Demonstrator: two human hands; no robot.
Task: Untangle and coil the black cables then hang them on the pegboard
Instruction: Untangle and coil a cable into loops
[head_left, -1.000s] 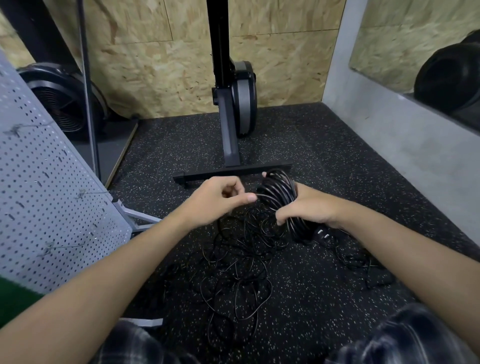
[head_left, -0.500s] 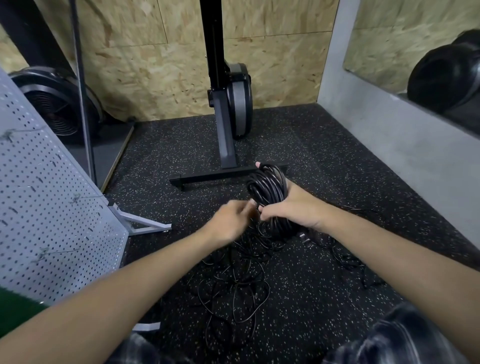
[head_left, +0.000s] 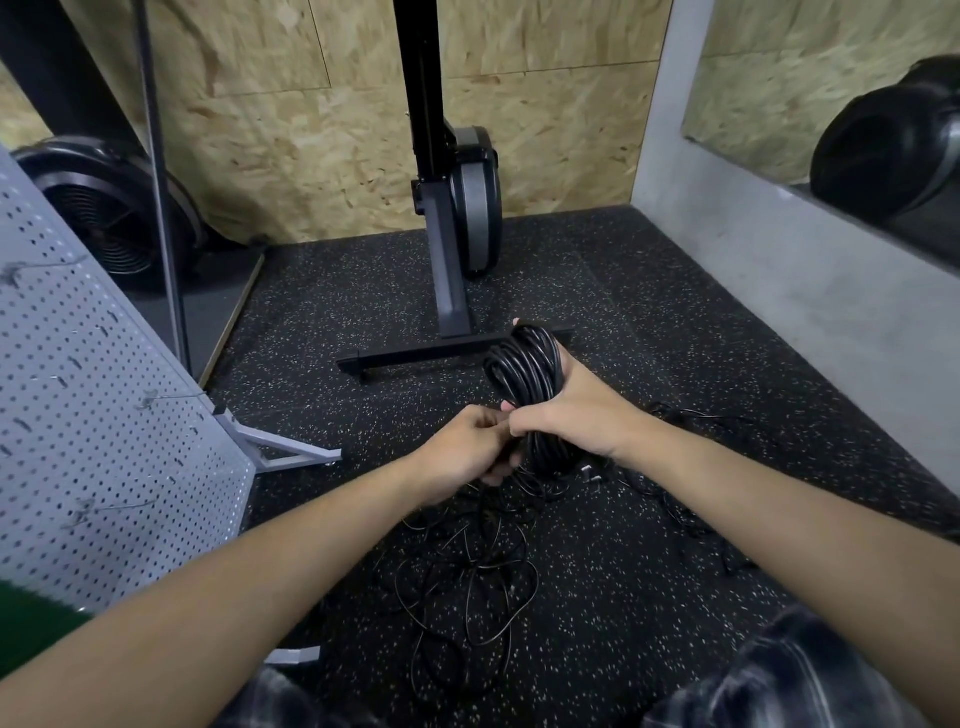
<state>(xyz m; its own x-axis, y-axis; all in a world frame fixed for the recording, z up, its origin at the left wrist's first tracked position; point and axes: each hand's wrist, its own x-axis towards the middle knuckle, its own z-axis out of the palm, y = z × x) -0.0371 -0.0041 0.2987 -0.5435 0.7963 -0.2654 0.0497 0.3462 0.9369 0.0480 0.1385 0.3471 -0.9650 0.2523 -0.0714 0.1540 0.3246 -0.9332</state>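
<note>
Head view: a second ago your left hand (head_left: 467, 441) was out to the left of the coil (head_left: 524, 364), pinching a strand with a clear gap to your right hand (head_left: 571, 415). Half a second ago it was closing in. Now its knuckles touch the right hand's fingers just under the coil. It reads as one more wrap being fed onto the bundle, so the coiling is moving along but isn't done.

Hand state: the right hand is clamped round the coil, which stands roughly upright out of the fist with its top loops above the thumb side. The left hand's fingers are curled in tight at the coil's lower end. It looks like they pinch a strand of the loose cable (head_left: 467, 571), but the pinch point is hidden behind the knuckles.

Where things are: the coil is in the right hand, off the floor (head_left: 623, 597). The loose cable is a tangle on the floor below and nearer you than both hands, with more strands trailing off to the right under your right forearm. A plug end (head_left: 592, 473) hangs just below the right wrist.

The pegboard (head_left: 93, 415) stands to your left, well apart from the coil, and its hooks (head_left: 150, 400) are bare. My read is there's plenty left to untangle before anything gets hung.
</note>
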